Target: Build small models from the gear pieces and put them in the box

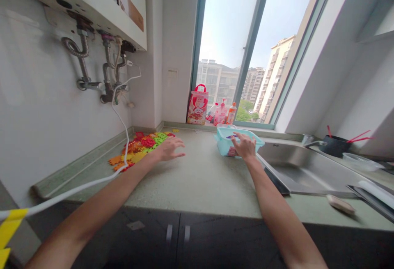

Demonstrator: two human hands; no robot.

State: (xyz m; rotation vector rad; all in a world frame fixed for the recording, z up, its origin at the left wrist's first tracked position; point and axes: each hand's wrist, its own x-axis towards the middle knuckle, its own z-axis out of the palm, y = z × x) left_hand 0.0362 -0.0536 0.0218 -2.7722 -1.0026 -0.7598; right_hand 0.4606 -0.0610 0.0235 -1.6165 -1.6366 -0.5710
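My left hand [170, 149] is held over the counter, fingers apart and nothing in them. Right beside it lies a loose heap of flat, bumpy-edged plastic pieces [138, 148] in red, orange, yellow and green, partly covered by my left wrist. My right hand [245, 145] reaches over the near side of a light blue plastic tub [222, 148], its fingers spread above the opening. Something purple [230, 136] shows inside the tub by my fingertips. Whether my right fingers touch the tub's contents I cannot tell.
A white cable [76, 187] crosses the counter's left side over the pieces. Right of the tub is a steel sink [295, 162] with a faucet [314, 142]. A red bag [198, 106] and several bottles [221, 113] stand by the window. A water heater [92, 6] hangs upper left.
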